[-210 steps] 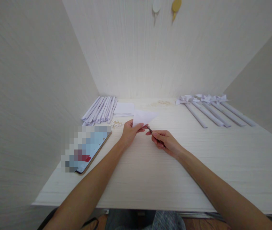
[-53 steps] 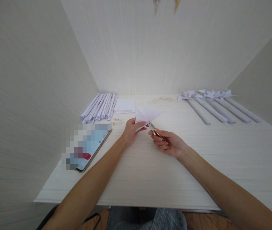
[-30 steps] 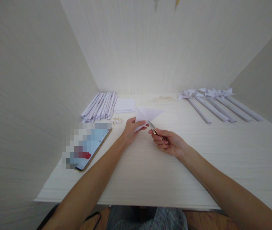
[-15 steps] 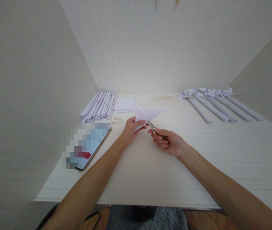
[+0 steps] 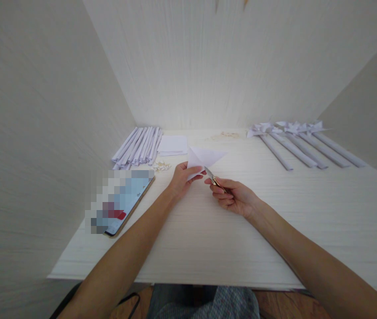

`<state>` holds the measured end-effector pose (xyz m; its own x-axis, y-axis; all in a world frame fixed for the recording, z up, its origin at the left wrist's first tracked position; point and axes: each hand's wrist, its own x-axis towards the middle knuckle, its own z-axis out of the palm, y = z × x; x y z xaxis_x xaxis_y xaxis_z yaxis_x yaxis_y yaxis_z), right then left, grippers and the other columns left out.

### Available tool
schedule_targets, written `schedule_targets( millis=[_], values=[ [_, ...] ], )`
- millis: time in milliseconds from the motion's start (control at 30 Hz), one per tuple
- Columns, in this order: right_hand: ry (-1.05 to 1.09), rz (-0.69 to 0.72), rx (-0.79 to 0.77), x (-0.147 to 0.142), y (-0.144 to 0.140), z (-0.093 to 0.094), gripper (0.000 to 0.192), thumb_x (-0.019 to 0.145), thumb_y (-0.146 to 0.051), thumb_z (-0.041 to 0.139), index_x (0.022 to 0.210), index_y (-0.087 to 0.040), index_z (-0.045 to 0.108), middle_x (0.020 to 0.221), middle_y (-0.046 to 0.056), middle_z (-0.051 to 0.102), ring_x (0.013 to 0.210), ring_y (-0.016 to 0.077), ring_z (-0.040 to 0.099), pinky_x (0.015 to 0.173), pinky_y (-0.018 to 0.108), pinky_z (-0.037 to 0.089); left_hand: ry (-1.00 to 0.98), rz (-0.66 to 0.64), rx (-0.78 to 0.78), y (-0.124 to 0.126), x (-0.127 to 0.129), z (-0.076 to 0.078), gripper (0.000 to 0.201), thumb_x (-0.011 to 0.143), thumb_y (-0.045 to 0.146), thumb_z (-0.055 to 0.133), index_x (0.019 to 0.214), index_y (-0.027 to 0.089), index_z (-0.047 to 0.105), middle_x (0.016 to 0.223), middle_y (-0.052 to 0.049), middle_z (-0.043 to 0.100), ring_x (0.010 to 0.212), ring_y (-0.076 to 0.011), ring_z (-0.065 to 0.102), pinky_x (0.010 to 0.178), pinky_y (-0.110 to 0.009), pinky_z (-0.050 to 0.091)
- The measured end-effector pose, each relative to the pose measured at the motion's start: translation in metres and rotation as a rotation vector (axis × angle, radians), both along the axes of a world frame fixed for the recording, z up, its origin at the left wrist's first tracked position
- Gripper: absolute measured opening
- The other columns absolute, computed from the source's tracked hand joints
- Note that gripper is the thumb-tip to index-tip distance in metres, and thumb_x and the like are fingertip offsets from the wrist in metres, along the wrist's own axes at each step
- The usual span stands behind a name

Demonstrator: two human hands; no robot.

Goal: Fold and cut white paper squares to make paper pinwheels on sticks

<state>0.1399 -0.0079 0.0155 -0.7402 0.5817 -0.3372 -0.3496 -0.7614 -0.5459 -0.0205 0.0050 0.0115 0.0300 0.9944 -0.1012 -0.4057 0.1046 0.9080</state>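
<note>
My left hand [image 5: 181, 180] pinches a white paper folded into a triangle [image 5: 204, 157] by its near corner and holds it just above the table. My right hand [image 5: 234, 197] is closed around small scissors [image 5: 212, 177]. Their blades point up and left and meet the lower edge of the triangle, close to my left thumb. The scissor handles are hidden inside my right hand.
A bundle of rolled paper sticks [image 5: 138, 147] and a stack of white paper squares [image 5: 173, 145] lie at the back left, with small pale pins [image 5: 162, 166] beside them. A phone [image 5: 122, 202] lies left. Several paper pinwheels on sticks [image 5: 294, 144] lie back right. Walls enclose the table [image 5: 275, 239].
Over seven seconds the scissors' blades came up against the paper's edge and the view shifted slightly. In the last second both hands and the paper have hardly moved.
</note>
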Motion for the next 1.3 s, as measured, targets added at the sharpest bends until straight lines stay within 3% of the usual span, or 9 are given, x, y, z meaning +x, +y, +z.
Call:
schedule_targets(
  millis=[167,333,467,633,767,833,933,1033,1300],
  values=[
    [0.034,0.04,0.027,0.001,0.0,-0.001,0.028,0.089,-0.02,0.034,0.084,-0.008,0.059,0.052,-0.005,0.037,0.037,0.0017,0.017,0.03,0.009,0.017,-0.022,0.019,-0.018,-0.001,0.001,0.0,0.022,0.048,0.022,0.074,0.066,0.014,0.065,0.068,-0.001,0.066,0.062,-0.0105,0.057,0.06,-0.024,0.045],
    [0.018,0.031,0.155,0.002,-0.001,-0.004,0.022,0.084,-0.022,0.045,0.086,-0.009,0.062,0.053,-0.005,0.039,0.037,0.0008,0.017,0.031,0.01,0.017,-0.036,0.014,-0.012,0.0,0.0,0.001,0.022,0.049,0.023,0.073,0.067,0.013,0.065,0.067,-0.002,0.066,0.06,-0.0105,0.057,0.06,-0.024,0.045],
    [-0.087,-0.131,0.378,0.004,-0.001,0.001,0.022,0.076,-0.03,0.057,0.092,-0.015,0.063,0.056,-0.005,0.044,0.038,0.0009,0.023,0.033,0.014,0.017,-0.038,0.014,-0.009,0.002,-0.001,0.0,0.023,0.049,0.024,0.074,0.067,0.013,0.065,0.065,-0.002,0.066,0.059,-0.0105,0.058,0.059,-0.023,0.044],
    [-0.514,-0.432,0.798,0.013,0.033,0.025,0.035,0.074,-0.042,0.058,0.099,-0.018,0.063,0.064,-0.003,0.049,0.042,0.0031,0.03,0.039,0.02,0.02,-0.029,0.073,-0.036,0.005,-0.002,-0.001,0.023,0.047,0.024,0.074,0.065,0.011,0.065,0.062,-0.004,0.066,0.055,-0.0103,0.056,0.056,-0.023,0.043],
    [-1.058,-0.431,1.289,0.01,0.097,0.04,0.022,0.079,-0.03,0.052,0.085,-0.014,0.066,0.067,0.002,0.056,0.057,0.0106,0.047,0.052,0.024,0.034,-0.064,0.085,-0.063,0.006,-0.002,0.0,0.025,0.044,0.024,0.075,0.063,0.011,0.064,0.06,-0.004,0.065,0.053,-0.0101,0.055,0.053,-0.022,0.043],
    [-1.315,-0.428,1.48,0.002,0.128,0.041,0.017,0.077,-0.024,0.054,0.086,-0.015,0.066,0.076,0.006,0.062,0.069,0.0145,0.053,0.063,0.026,0.038,-0.069,0.085,-0.064,0.006,-0.002,0.0,0.025,0.044,0.025,0.075,0.063,0.011,0.065,0.061,-0.005,0.066,0.053,-0.01,0.055,0.053,-0.022,0.043],
    [-1.559,-0.362,1.452,-0.015,0.163,0.033,0.019,0.075,-0.024,0.059,0.091,-0.014,0.063,0.082,0.007,0.066,0.073,0.0147,0.056,0.064,0.023,0.038,-0.063,0.069,-0.067,0.007,-0.001,0.0,0.024,0.044,0.025,0.074,0.061,0.01,0.065,0.059,-0.005,0.066,0.051,-0.01,0.055,0.051,-0.022,0.042],
    [-1.62,-0.383,1.406,-0.03,0.183,0.02,0.01,0.072,-0.023,0.062,0.077,-0.015,0.064,0.078,0.007,0.067,0.071,0.0149,0.057,0.06,0.023,0.038,-0.081,0.068,-0.072,0.009,0.0,0.0,0.022,0.045,0.024,0.073,0.06,0.01,0.065,0.059,-0.005,0.066,0.05,-0.0098,0.055,0.049,-0.021,0.041],
    [-1.7,-0.467,1.214,-0.04,0.202,-0.009,0.009,0.069,-0.022,0.063,0.072,-0.014,0.067,0.077,0.009,0.069,0.071,0.017,0.06,0.057,0.024,0.038,-0.154,0.106,-0.114,0.012,-0.001,0.002,0.021,0.045,0.021,0.072,0.06,0.009,0.065,0.058,-0.005,0.065,0.048,-0.009,0.055,0.047,-0.02,0.041]
  ],
)
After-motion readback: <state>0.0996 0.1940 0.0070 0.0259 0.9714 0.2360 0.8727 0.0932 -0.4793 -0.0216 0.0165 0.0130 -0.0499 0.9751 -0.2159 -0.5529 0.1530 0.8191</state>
